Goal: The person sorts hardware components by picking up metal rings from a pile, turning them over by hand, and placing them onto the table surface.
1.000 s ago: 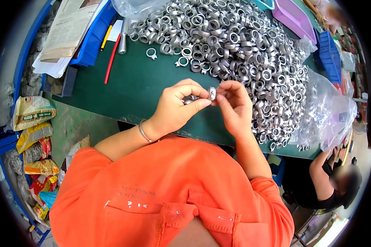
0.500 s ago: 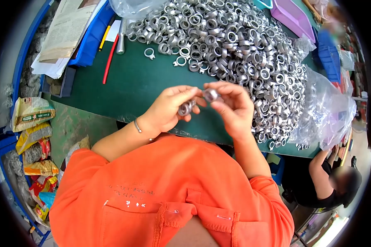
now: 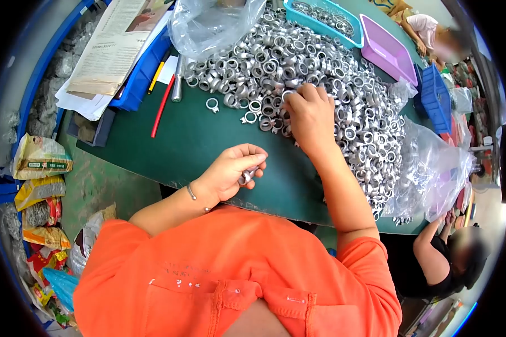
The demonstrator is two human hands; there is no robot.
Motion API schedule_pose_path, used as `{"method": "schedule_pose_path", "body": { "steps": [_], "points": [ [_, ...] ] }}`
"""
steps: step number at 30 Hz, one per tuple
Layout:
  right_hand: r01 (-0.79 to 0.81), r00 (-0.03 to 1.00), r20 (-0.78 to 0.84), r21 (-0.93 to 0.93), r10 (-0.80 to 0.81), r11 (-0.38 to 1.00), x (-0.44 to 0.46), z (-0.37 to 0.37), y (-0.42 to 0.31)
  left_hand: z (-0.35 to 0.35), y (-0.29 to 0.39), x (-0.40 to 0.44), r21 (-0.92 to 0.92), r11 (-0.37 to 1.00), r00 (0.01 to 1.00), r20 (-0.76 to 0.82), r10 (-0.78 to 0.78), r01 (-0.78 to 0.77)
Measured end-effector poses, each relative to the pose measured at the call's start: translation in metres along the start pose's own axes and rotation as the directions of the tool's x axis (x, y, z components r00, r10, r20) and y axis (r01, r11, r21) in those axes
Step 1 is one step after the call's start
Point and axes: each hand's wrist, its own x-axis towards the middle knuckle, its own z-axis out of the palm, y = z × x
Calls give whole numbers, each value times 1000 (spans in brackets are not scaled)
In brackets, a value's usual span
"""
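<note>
My left hand (image 3: pixel 230 171) is closed around a grey metal ring (image 3: pixel 245 177) just above the table's near edge. The fingers hide part of it, so I cannot tell if more than one ring is there. My right hand (image 3: pixel 312 118) reaches onto the near side of a big pile of metal rings (image 3: pixel 348 135), many with a small lug on the side. Its fingers are bent down among the rings, and the fingertips are mostly hidden. Left of the pile, a single loose ring (image 3: pixel 212 105) lies on the green table (image 3: pixel 146 140).
A red pen (image 3: pixel 163 109) and a metal-handled tool (image 3: pixel 177 84) lie at left, near a blue tray (image 3: pixel 143 73) with newspapers. Teal (image 3: pixel 320 19) and purple (image 3: pixel 388 50) baskets stand behind the pile. Clear plastic bags (image 3: pixel 433 163) lie right. Two other people sit nearby.
My right hand has left my left hand, where it was holding a ring, and moved forward onto the pile. My left hand stays low with its ring. The view has shifted slightly.
</note>
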Motion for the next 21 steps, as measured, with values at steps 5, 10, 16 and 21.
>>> {"method": "schedule_pose_path", "body": {
  "steps": [5,10,16,21],
  "points": [
    [-474,880,434,773,195,421,-30,-20,-18,-2,4,0,-31,984,985,-17,174,-175],
    [-268,958,281,821,51,504,-53,-21,-26,1,12,0,-126,988,990,99,98,-85],
    [-258,966,196,807,170,532,-71,-13,-30,14,6,-7,318,899,949,11,315,-302],
    [-631,753,626,774,203,-43,-82,-17,-35,2,-8,2,645,376,672,297,679,-665]
  ]
}}
